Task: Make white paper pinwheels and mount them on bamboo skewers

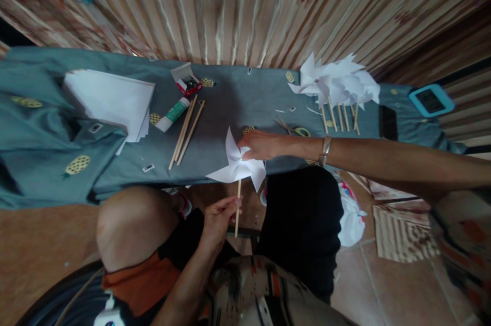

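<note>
A white paper pinwheel (236, 170) on a thin wooden stick (237, 223) is held upright over the near edge of the table. My left hand (220, 216) pinches the stick below the blades between thumb and fingers. My right hand (259, 145), with a metal band at the wrist, reaches in from the right. Its fingers are bent onto the upper right blade, close to the pinwheel's centre, and partly cover the paper. The fingertips of this hand are hard to make out.
White paper sheets (111, 98) lie at left. Near them are a glue stick (173, 114), loose wooden sticks (191, 131) and an open box of small pins (186, 80). Scissors (295, 130), finished pinwheels (339, 80), a phone (388, 122) and a blue-framed device (431, 100) are at right.
</note>
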A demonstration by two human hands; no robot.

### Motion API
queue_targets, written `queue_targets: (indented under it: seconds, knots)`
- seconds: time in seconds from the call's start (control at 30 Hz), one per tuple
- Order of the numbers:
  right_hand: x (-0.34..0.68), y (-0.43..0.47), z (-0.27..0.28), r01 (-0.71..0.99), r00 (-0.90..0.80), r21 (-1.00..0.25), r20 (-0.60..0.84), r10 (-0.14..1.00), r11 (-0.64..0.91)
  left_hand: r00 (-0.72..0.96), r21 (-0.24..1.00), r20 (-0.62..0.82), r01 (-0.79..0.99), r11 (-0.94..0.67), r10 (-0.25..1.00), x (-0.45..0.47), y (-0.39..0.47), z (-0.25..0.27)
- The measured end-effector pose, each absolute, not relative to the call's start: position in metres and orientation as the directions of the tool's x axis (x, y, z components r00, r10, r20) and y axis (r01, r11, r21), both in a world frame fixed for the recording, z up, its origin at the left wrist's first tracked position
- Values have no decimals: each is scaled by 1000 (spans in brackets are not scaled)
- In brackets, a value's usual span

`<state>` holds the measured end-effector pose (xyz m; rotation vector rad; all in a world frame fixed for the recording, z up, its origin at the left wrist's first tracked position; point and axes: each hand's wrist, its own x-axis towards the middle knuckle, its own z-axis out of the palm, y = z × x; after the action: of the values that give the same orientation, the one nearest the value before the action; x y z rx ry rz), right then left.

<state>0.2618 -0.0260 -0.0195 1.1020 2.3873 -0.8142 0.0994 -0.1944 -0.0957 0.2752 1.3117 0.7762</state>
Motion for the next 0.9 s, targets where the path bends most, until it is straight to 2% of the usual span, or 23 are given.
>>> queue_targets:
  seconds: [0.17, 0.9]
  knots:
    - [259, -23, -18, 774, -621, -325, -557, 551, 543, 122, 570, -763, -335, 750, 635, 98, -193, -97]
    - [253, -18, -17, 785, -598, -298, -594, 538, 544, 148, 587, -740, -335, 738, 656, 103, -195, -109]
